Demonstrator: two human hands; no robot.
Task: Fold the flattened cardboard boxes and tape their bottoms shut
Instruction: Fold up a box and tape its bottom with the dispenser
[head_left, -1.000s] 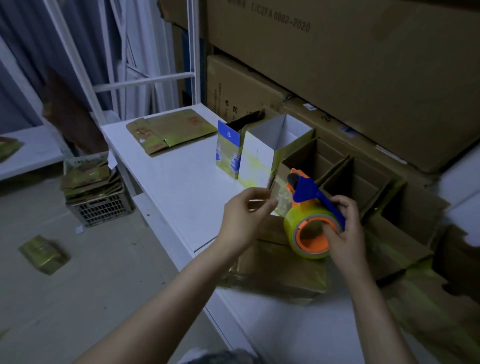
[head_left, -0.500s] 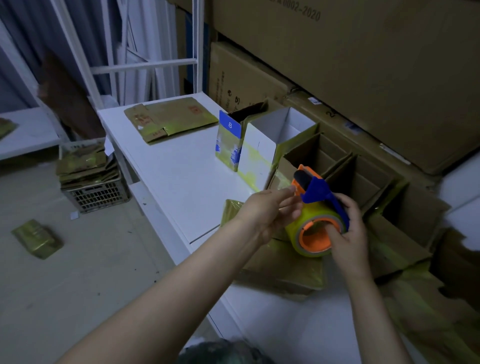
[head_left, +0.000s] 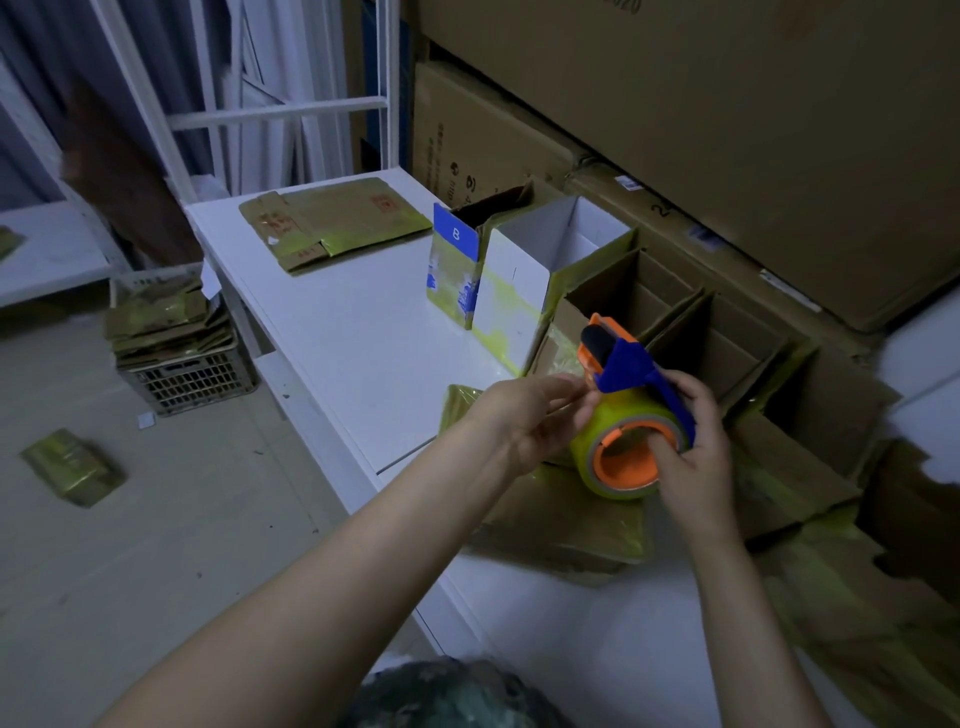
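Starting at the lower left of the frame, a flattened yellowish cardboard box (head_left: 72, 467) is lying on the floor. Above it, a grey plastic crate (head_left: 187, 382) is holding a stack of more flats. On the white table (head_left: 353, 332), a flattened brown cardboard box (head_left: 332, 221) is lying at upper centre, well apart from your hands. Right of it, a blue-and-white carton marked B (head_left: 454, 270) and a white open-topped carton (head_left: 519, 291) are standing upright, touching.

At centre right, your left hand (head_left: 530, 421) is bringing its gathered fingertips against the yellow roll of the orange-and-blue plastic tape dispenser (head_left: 628, 415); I cannot tell whether they are pinching tape. Your right hand (head_left: 696, 441) is gripping that dispenser, thumb inside the orange core, above a tape-patched cardboard flat (head_left: 566, 525) at the table edge. Open brown cardboard boxes (head_left: 727, 338) are standing just behind.
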